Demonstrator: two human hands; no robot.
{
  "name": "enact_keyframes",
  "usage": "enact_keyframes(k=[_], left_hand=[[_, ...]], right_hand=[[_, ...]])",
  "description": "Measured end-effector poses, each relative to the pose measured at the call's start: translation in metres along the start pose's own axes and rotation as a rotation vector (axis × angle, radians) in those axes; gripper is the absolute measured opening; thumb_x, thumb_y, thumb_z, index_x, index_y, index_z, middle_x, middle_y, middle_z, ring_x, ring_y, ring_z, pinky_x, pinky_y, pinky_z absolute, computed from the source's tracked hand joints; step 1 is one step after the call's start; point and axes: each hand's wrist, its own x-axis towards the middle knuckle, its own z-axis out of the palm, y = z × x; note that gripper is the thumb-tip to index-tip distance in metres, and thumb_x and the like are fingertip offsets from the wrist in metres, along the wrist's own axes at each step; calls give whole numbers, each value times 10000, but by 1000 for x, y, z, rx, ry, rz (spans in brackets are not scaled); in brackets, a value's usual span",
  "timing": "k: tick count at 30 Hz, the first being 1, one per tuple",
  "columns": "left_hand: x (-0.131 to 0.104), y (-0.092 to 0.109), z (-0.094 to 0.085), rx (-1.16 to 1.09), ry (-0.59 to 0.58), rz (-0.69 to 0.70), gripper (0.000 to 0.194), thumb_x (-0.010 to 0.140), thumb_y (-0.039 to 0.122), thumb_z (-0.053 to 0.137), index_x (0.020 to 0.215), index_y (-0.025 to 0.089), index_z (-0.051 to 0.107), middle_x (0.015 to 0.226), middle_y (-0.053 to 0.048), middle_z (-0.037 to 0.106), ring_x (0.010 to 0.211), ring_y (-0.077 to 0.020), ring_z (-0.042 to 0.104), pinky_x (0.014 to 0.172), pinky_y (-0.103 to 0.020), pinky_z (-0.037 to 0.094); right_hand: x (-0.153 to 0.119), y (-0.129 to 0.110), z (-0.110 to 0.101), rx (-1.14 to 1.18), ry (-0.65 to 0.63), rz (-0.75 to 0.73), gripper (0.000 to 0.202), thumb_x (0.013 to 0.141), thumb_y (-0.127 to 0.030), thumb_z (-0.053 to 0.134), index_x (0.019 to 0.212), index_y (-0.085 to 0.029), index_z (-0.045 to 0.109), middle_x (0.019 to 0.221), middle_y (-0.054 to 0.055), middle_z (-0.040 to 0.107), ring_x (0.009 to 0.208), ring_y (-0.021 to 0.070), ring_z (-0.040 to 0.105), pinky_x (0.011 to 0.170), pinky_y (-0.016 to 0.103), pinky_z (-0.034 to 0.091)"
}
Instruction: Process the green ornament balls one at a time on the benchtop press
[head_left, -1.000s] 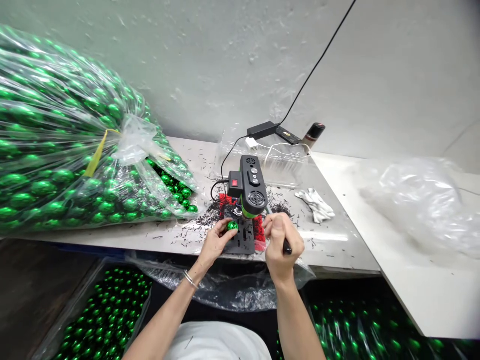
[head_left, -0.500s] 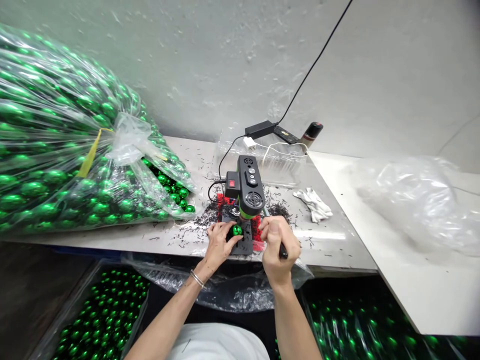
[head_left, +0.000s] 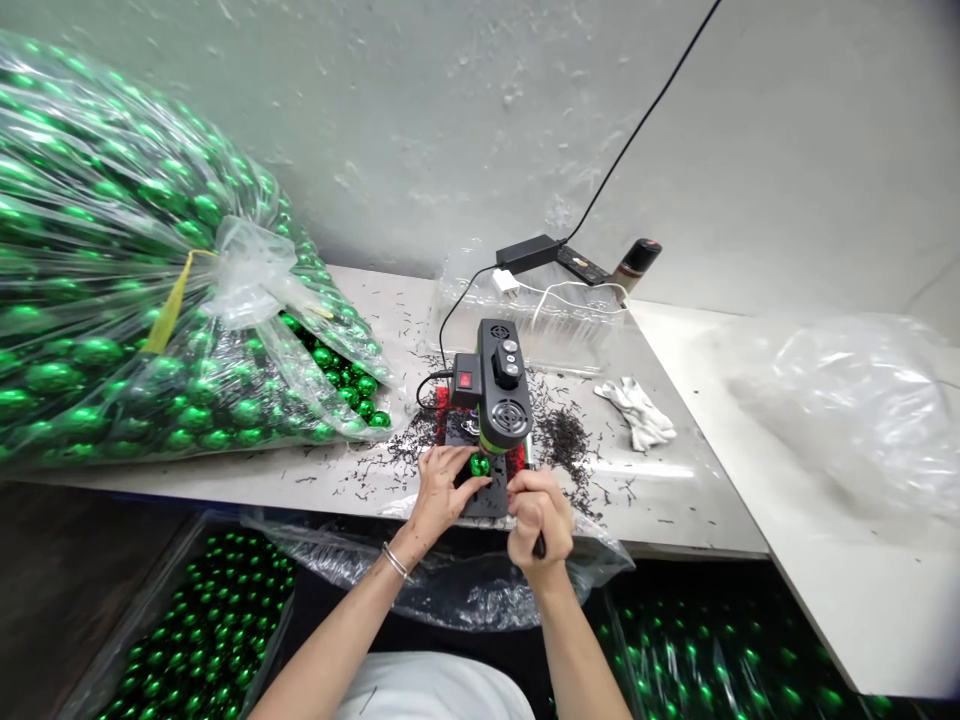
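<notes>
A shiny green ball (head_left: 480, 464) sits on the black base plate (head_left: 489, 500) of a small bench drill press (head_left: 501, 385). My left hand (head_left: 441, 494) pinches the ball between thumb and fingers, right under the machine's head. Wrapped round a black lever handle (head_left: 539, 546) is my right hand (head_left: 541, 518), in front of the machine and to its right. Most of the lever is hidden by my fingers. The tool tip above the ball is too small to make out.
Black shavings (head_left: 564, 440) litter the table around the machine. A large clear bag (head_left: 150, 330) of green balls lies left. White gloves (head_left: 637, 412), a clear plastic tray (head_left: 577, 335) and a power adapter (head_left: 528, 253) are nearby. Crumpled plastic (head_left: 855, 400) lies right.
My right hand has come down and to the left with the lever, and the machine's head sits slightly lower. My left hand still holds the ball in place.
</notes>
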Motion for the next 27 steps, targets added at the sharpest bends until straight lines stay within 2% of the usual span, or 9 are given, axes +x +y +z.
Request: enact_keyframes(k=[3,14,19,23,27], left_hand=[[-1,-2,1,-11,13,20,309,872,352,718,1151,220,702,1113,-91,734,1088,-283,605,1049,-479,379],[-1,-4,4,-38,18,19,294,872,334,719,1143,221,698,1093,-87,741,1083,-282,613,1051,-493,388],[-2,-3,4,-66,33,21,297,869,328,719,1145,218,705,1122,-100,736,1088,-284,616,1034,-499,411],[3,-1,4,-81,28,-8,326,831,312,766,1138,213,717,1135,-102,736,1094,-292,617,1033,-510,414],[-1,3,2,-113,58,-35,342,820,309,778,1144,216,721,1120,-101,740,1082,-296,624,1011,-506,447]], right_hand=[[-11,8,4,-52,13,-31,287,979,-196,339,746,-214,506,766,27,601,666,150,575,684,358,507],[-36,21,19,-2,126,29,299,996,-234,344,731,-220,482,756,-3,577,632,132,603,833,418,536],[-44,27,21,-14,88,18,267,964,-184,357,734,-215,490,772,1,574,682,147,637,856,425,527],[-28,21,14,10,79,-22,261,945,-147,368,720,-209,485,773,6,570,679,143,612,792,390,520],[14,-2,-1,69,84,58,273,932,-103,409,690,-205,485,695,0,540,645,137,555,604,293,429]])
